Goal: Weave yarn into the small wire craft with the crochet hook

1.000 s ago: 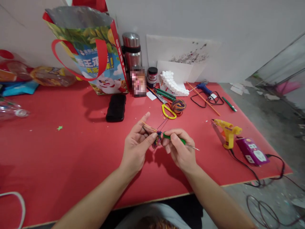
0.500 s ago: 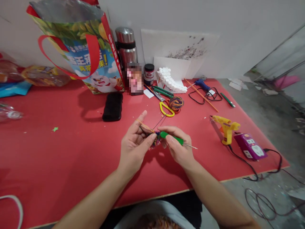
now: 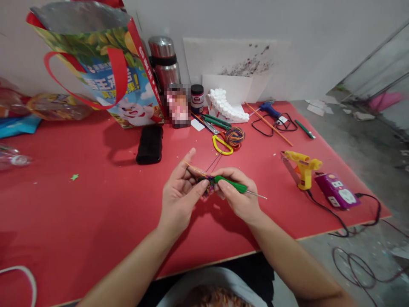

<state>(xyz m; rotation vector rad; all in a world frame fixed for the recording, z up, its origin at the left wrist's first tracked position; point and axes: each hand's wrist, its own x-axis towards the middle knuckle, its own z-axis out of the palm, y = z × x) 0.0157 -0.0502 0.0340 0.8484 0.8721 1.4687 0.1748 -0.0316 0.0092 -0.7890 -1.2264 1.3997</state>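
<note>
My left hand [image 3: 182, 186] pinches a small piece of multicoloured crochet work [image 3: 209, 187] between thumb and fingers, its index finger raised with orange yarn [image 3: 196, 171] running from it to the piece. In my right hand [image 3: 238, 196] is a green-handled crochet hook [image 3: 232, 184], held by the thumb and fingers. A bare metal end points out to the right; the end at the work is hidden among the stitches and fingers. A dark strand leads from the work back toward a multicoloured ball of yarn [image 3: 235, 136]. Beside the ball lie yellow-handled scissors [image 3: 223, 146].
On the red table [image 3: 111, 213] a black case [image 3: 150, 145] lies left of my hands. A yellow glue gun [image 3: 303, 166] and a purple power strip [image 3: 338, 190] with cords sit at right. A printed bag [image 3: 128, 94], a steel flask [image 3: 165, 59] and a dark jar [image 3: 197, 99] stand behind.
My hands stay at nearly the same spot, with the crochet hook and the work shifting only slightly. The whole view has turned a little.
</note>
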